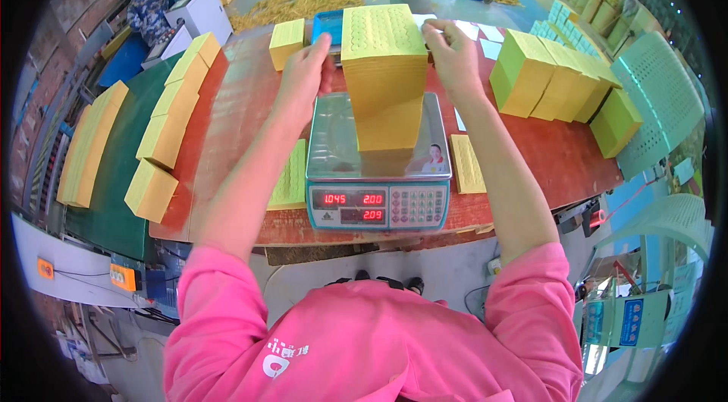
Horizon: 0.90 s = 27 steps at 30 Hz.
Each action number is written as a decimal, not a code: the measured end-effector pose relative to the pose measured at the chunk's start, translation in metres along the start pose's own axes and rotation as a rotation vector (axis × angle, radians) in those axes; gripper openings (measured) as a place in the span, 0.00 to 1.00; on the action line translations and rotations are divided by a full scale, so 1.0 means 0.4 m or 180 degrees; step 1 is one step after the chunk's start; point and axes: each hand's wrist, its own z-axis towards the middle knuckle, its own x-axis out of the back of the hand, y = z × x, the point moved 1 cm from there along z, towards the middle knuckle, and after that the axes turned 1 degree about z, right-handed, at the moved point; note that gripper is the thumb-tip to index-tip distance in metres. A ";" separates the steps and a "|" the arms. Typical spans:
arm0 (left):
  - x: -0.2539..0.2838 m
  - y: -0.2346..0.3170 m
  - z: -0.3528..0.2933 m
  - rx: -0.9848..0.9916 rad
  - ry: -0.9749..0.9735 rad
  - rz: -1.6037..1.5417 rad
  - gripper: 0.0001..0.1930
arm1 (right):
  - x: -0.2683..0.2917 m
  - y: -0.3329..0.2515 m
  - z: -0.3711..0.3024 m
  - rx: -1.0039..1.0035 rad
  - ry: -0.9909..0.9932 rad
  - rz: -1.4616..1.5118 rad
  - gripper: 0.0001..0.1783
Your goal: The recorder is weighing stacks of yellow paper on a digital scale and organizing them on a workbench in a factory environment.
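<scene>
A tall stack of yellow embossed paper (385, 76) stands upright on the metal pan of a digital weighing scale (331, 152), whose red display is lit. Just left of the stack's upper part, my left hand (307, 72) is raised with a gap to the paper, thumb up and fingers loosely bent, holding nothing visible. My right hand (453, 57) is at the stack's upper right edge, fingers bent and apart; whether the fingertips touch the paper is hard to make out. Flat yellow pieces lie on either side of the scale, a greenish one (290, 182) left and another (467, 164) right.
More yellow paper stacks line the red table (561, 152) at right (523, 72) and left (163, 133). One small block (287, 44) and a blue tray (327, 26) sit behind the scale. A green chair (660, 102) borders the right end. A person (148, 11) is at far left.
</scene>
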 end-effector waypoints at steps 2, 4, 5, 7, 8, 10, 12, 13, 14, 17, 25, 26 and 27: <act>0.025 -0.046 -0.073 0.0081 0.0147 -0.0243 0.20 | 0.020 -0.005 -0.038 -0.0022 0.0126 0.0393 0.16; 0.078 -0.112 -0.189 0.0102 0.0292 -0.0385 0.19 | 0.036 -0.033 -0.124 0.0078 0.0296 0.0932 0.12; 0.109 -0.166 -0.246 0.0093 0.0421 -0.0479 0.18 | 0.042 -0.038 -0.178 0.0111 0.0328 0.1048 0.10; 0.145 -0.234 -0.383 0.0664 0.1124 -0.0719 0.19 | 0.057 -0.006 -0.284 -0.0033 0.0346 0.1192 0.10; 0.165 -0.269 -0.422 0.0750 0.1173 -0.0720 0.19 | 0.068 0.014 -0.323 -0.0132 0.0453 0.1321 0.10; 0.210 -0.326 -0.518 0.1254 0.1468 -0.0757 0.18 | 0.088 0.049 -0.390 -0.0417 0.0445 0.1476 0.10; 0.245 -0.337 -0.567 0.1249 0.1627 -0.0640 0.17 | 0.099 0.078 -0.426 -0.0744 0.0449 0.1664 0.10; 0.256 -0.338 -0.578 0.1129 0.1719 -0.0539 0.17 | 0.104 0.088 -0.434 -0.0821 0.0417 0.1654 0.10; 0.261 -0.335 -0.590 0.1123 0.1778 -0.0557 0.16 | 0.110 0.096 -0.444 -0.0856 0.0376 0.1683 0.10; 0.234 -0.327 -0.588 0.1004 0.1725 -0.0603 0.16 | 0.123 0.107 -0.454 -0.0897 0.0249 0.1765 0.10; 0.116 -0.309 -0.604 0.0948 0.1301 -0.0933 0.17 | 0.182 0.093 -0.490 -0.0819 0.0365 0.1999 0.11; 0.110 -0.307 -0.606 0.0952 0.1286 -0.0919 0.17 | 0.190 0.094 -0.492 -0.0823 0.0385 0.2005 0.11; 0.106 -0.307 -0.605 0.0945 0.1320 -0.0908 0.17 | 0.199 0.095 -0.489 -0.0850 0.0434 0.2136 0.11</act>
